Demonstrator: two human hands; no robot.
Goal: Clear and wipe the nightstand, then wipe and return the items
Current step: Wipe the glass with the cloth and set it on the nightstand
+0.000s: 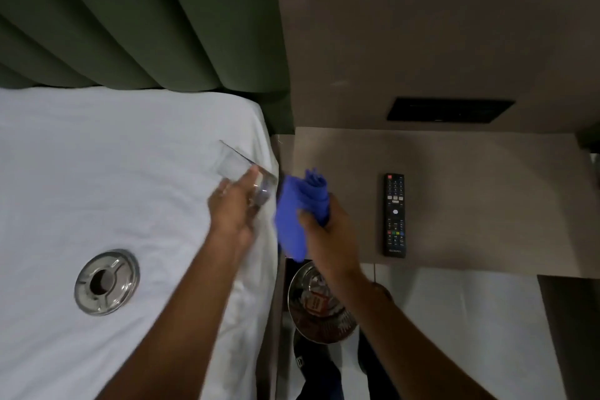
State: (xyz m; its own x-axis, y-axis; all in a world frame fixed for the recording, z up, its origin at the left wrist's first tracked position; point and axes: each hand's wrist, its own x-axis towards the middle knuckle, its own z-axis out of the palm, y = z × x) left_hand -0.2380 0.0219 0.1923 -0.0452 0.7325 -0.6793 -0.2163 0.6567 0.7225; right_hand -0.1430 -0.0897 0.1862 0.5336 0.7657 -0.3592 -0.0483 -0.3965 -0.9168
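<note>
Glass (242, 174) lies tilted, mouth toward headboard (130, 16), in left hand (232, 208)

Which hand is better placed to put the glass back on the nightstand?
Left, probably. The left hand already holds the glass, tilted over the bed edge just beside the nightstand. The right hand is nearer but full, gripping the blue cloth.
</note>
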